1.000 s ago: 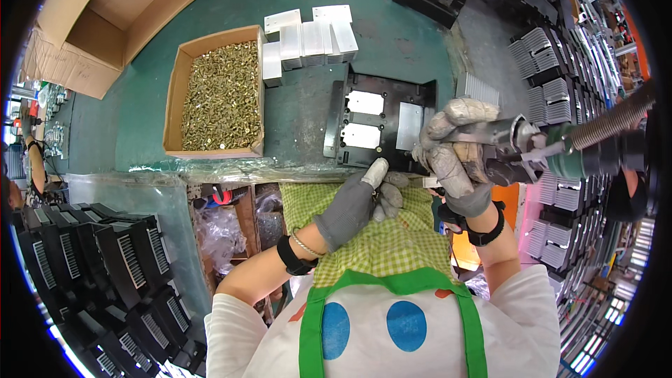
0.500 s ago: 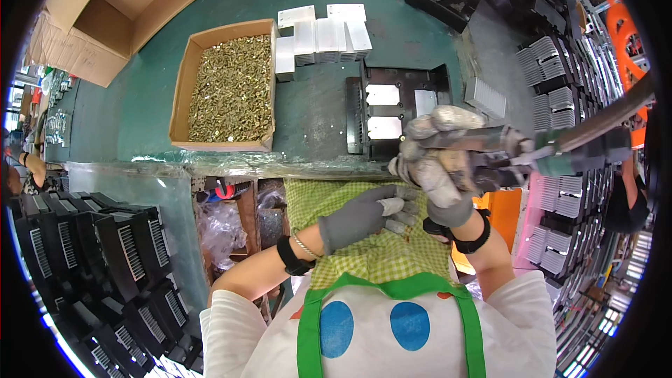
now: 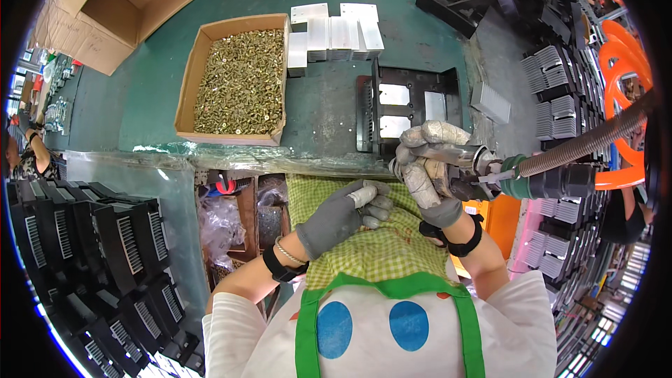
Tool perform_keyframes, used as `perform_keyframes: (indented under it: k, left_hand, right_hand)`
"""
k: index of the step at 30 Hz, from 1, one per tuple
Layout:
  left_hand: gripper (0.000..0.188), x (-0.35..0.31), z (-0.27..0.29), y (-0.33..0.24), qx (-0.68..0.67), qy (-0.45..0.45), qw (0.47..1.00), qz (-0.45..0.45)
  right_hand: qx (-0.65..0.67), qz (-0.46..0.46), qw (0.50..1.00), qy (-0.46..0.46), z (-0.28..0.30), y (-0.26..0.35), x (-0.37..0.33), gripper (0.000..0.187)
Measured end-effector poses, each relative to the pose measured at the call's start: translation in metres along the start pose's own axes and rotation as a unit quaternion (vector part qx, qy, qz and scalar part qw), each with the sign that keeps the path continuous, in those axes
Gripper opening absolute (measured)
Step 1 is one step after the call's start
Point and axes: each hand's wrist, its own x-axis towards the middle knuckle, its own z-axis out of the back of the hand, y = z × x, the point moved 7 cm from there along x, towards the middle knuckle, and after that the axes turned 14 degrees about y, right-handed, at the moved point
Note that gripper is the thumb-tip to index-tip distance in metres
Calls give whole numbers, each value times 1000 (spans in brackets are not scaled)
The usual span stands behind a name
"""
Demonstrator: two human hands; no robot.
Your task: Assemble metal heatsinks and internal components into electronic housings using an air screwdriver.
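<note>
My right hand [image 3: 428,176], in a grey glove with taped fingers, is wrapped round a powered screwdriver [image 3: 553,180] with a metal front and green band. The tool lies sideways just past the table's front edge; its tip is hidden by my fingers. Right beside that hand, a black housing [image 3: 417,113] rests on the table with silver plates [image 3: 394,94] showing inside. My gloved left hand [image 3: 343,215] hovers before the checkered apron [image 3: 378,255], its fingers curled in. Whatever those fingers may hold is hidden.
A cardboard box of brass-coloured screws [image 3: 238,84] stands left of the housing. Silver heat sinks [image 3: 336,35] are stacked behind, and one [image 3: 490,103] lies to the right. Black housings [image 3: 105,238] fill the left side. A spring-wrapped hose [image 3: 588,136] and orange coiled hose [image 3: 619,63] hang at right.
My left hand has drawn back leftward, its fingers curling in more. The screwdriver, blurred before, is now sharper and slightly lower. The whole view has shifted a little.
</note>
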Motion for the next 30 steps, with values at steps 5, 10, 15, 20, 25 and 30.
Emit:
perform_keyframes:
  k: [5, 10, 15, 20, 25, 30]
  left_hand:
    - [33, -2, 0, 0, 18, -21, 1000, 0]
    - [34, 0, -6, -7, -1, -10, 1000, -18]
    - [32, 9, -22, -23, 17, 6, 999, -46]
    - [31, 12, -39, -23, 45, 28, 998, -24]
    - [34, 18, -46, -27, 51, 45, 998, -19]
    - [29, 28, -49, -23, 2, -28, 999, -22]
  right_hand:
    - [-277, -14, 956, -96, 11, 7, -5, 34]
    - [-245, 33, 963, -104, 3, 21, -9, 37]
    - [-210, 52, 972, -91, -14, 51, -24, 39]
    - [-200, 80, 974, -69, -25, 73, -29, 41]
    - [-193, 129, 969, -86, -23, 89, -34, 44]
    - [-191, 148, 967, -83, -19, 95, -37, 46]
